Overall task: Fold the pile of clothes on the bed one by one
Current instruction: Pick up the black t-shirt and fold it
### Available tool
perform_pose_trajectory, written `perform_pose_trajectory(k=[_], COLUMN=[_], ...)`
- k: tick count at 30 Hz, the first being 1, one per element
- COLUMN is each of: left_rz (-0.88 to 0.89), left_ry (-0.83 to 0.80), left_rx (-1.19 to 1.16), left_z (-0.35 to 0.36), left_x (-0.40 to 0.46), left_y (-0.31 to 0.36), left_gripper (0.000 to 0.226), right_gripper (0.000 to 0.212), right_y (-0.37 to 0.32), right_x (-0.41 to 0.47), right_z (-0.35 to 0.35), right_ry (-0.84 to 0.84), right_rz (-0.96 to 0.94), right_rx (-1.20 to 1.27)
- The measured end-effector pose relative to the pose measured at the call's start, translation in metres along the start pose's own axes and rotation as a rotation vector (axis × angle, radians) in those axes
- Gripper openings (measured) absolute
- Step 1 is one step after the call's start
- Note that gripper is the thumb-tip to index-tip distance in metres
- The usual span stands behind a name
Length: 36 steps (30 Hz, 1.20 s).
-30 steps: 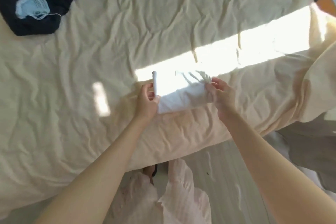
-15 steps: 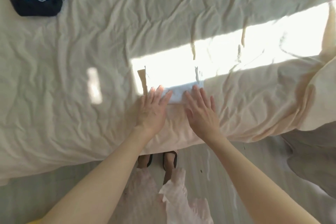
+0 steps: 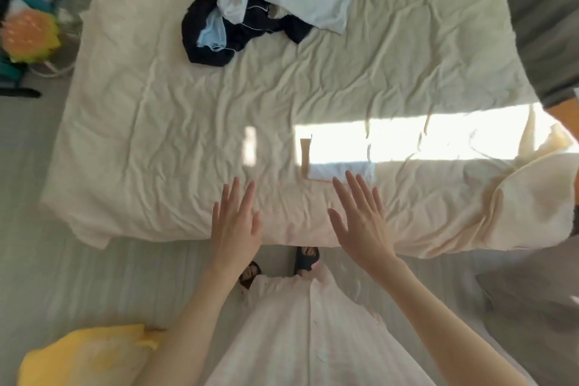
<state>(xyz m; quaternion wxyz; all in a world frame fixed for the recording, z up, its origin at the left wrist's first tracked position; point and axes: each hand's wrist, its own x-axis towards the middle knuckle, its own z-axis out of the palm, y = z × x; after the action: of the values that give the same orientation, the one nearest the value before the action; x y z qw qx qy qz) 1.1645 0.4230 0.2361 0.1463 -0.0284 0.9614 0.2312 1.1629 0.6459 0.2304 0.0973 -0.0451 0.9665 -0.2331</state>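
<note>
Left hand (image 3: 235, 222) and right hand (image 3: 360, 222): fingers straight, spread, holding nothing, near folded white cloth (image 3: 340, 171) on bed (image 3: 156, 150).

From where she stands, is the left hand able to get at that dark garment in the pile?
Probably yes, with a lean. The left hand is open and holds nothing, and only bare sheet lies between it and the dark garment far across the bed.

Small folded white cloth (image 3: 340, 171) near bed edge; unfolded clothes pile (image 3: 266, 3) at far side.
</note>
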Motion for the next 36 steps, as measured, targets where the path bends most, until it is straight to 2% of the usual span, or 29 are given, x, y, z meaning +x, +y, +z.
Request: perform_pose_trajectory(k=[3, 6, 12, 16, 20, 24, 29, 32, 36], left_rz=[-0.029, -0.039, -0.053, -0.193, -0.261, -0.269, -0.301, -0.209, -0.086], left_ry=[0.135, 0.179, 0.177, 0.28, 0.333, 0.299, 0.131, 0.109, 0.165], left_rx=[-0.01, 0.036, 0.01, -0.06, -0.031, -0.015, 0.058, 0.184, 0.237], left_z=[-0.041, -0.067, -0.104, -0.148, -0.195, -0.214, -0.243, -0.296, -0.378], left_x=[-0.028, -0.057, -0.117, -0.149, -0.157, -0.149, -0.109, -0.055, 0.012], left_y=[-0.037, -0.079, -0.169, -0.244, -0.314, -0.37, -0.445, -0.488, -0.527], left_gripper=[0.057, 0.057, 0.058, 0.058, 0.058, 0.059, 0.059, 0.059, 0.058], right_gripper=[0.054, 0.057, 0.059, 0.06, 0.058, 0.057, 0.058, 0.058, 0.057], right_y=[-0.051, -0.102, -0.208, -0.28, -0.351, -0.409, -0.468, -0.514, -0.59], right_x=[0.001, 0.004, -0.011, -0.027, -0.014, 0.02, 0.083, 0.138, 0.205], right_z=[-0.001, 0.008, 0.051, 0.094, 0.116, 0.134, 0.176, 0.196, 0.208], right_ry=[-0.021, -0.047, -0.014, -0.086, -0.043, 0.01, -0.04, -0.054, -0.047], right_rz=[-0.148, -0.245, -0.225, -0.239, -0.232, -0.212, -0.183, -0.128, -0.114], right_rx=[-0.051, -0.126, -0.143, -0.123, 0.027, 0.105, 0.095, 0.098, 0.138])
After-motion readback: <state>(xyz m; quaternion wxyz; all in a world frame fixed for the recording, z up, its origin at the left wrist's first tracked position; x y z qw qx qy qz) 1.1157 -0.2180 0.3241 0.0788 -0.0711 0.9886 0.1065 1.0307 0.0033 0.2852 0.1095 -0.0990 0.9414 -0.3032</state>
